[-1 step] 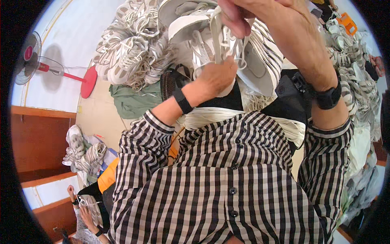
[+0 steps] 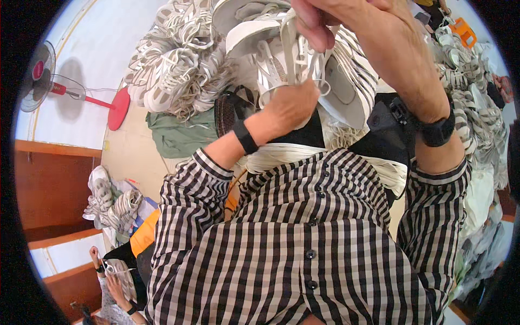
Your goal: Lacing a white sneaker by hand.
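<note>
Ahead of me is a whitish-grey shoe point(image 2: 272, 65) with a pale tongue and silvery lace loops down its front. At its lower lacing my left hand point(image 2: 294, 107) is closed, its back toward me; the fingertips are partly hidden, so what they pinch is unclear. My right hand point(image 2: 320, 27) is higher up at the top edge, fingers pressed together on a flat off-white shoelace point(image 2: 291, 51) that runs down across the shoe. Beside it, under my right forearm, lies a grey sole-shaped piece point(image 2: 346, 95) by striped white material.
A heap of similar shoes point(image 2: 176, 65) stands at the left, next to green cloth point(image 2: 179, 132). Bundled white laces point(image 2: 281, 157) lie across my lap. More shoes point(image 2: 471, 108) are piled at right. A red-based fan point(image 2: 117, 108) is far left; a co-worker's hands point(image 2: 115, 287) hold a shoe.
My left hand has shifted very slightly to the right. My right hand stays where it was.
</note>
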{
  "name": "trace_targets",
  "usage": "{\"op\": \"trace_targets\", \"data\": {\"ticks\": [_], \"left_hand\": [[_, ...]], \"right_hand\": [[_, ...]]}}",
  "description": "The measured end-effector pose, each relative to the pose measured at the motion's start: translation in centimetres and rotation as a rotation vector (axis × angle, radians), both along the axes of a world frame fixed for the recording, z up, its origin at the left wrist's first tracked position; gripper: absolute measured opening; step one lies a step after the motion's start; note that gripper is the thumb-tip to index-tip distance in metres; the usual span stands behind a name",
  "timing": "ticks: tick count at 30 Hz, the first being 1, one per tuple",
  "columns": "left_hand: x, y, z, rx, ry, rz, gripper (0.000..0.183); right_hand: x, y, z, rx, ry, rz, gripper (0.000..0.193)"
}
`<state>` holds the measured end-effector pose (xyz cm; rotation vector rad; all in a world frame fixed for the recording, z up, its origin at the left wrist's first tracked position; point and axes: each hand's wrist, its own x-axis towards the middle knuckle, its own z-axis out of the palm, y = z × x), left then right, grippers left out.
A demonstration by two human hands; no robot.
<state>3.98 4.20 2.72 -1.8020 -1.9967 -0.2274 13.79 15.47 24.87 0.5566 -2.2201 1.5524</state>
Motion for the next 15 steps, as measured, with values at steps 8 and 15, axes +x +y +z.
{"op": "trace_targets", "data": {"ticks": [8, 15], "left_hand": [[0.4, -2.5, 0.0, 0.089, -0.155, -0.060, 0.031], [0.9, -4.6, -1.5, 0.167, -0.135, -0.085, 0.041]], "right_hand": [[-0.1, 0.1, 0.4, -0.105, 0.034, 0.079, 0.048], [-0.2, -0.5, 2.7, 0.000, 0.007, 0.129, 0.037]]}}
